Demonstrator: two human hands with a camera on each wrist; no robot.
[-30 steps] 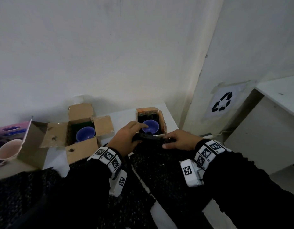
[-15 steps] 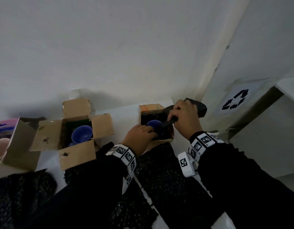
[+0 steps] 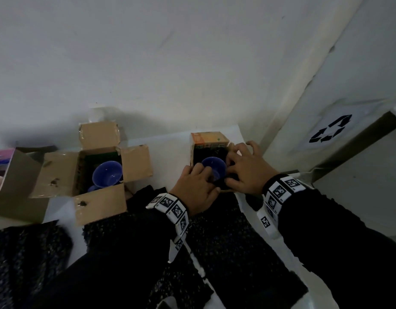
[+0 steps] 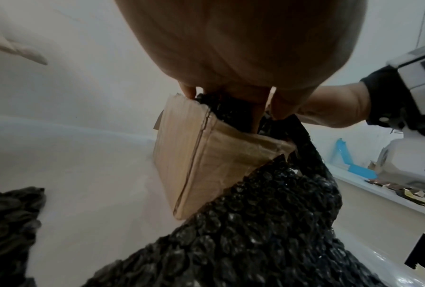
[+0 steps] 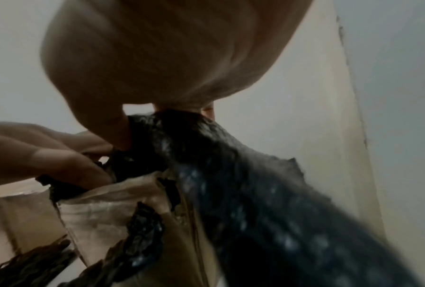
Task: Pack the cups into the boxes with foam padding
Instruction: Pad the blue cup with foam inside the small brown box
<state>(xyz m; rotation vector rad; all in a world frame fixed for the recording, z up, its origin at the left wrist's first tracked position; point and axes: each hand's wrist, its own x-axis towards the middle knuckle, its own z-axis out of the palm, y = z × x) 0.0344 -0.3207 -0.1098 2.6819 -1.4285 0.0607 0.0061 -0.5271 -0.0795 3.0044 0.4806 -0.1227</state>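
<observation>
Head view shows the white counter [image 3: 174, 150] across the frame's middle, with sheets of black foam padding [image 3: 232, 248] in the lower half, an open cardboard box [image 3: 99, 172] holding a blue cup [image 3: 106, 173] at left centre, and a small box [image 3: 209, 141] right of centre with a second blue cup [image 3: 213, 167] inside. Left hand [image 3: 196, 190] curls its fingers [image 4: 258, 114] into that box's near edge, pressing dark foam just beside the cup. Right hand [image 3: 248, 172] pinches foam at the box's right side, its fingers [image 5: 113, 130] curled round the strip, the cup between both hands.
</observation>
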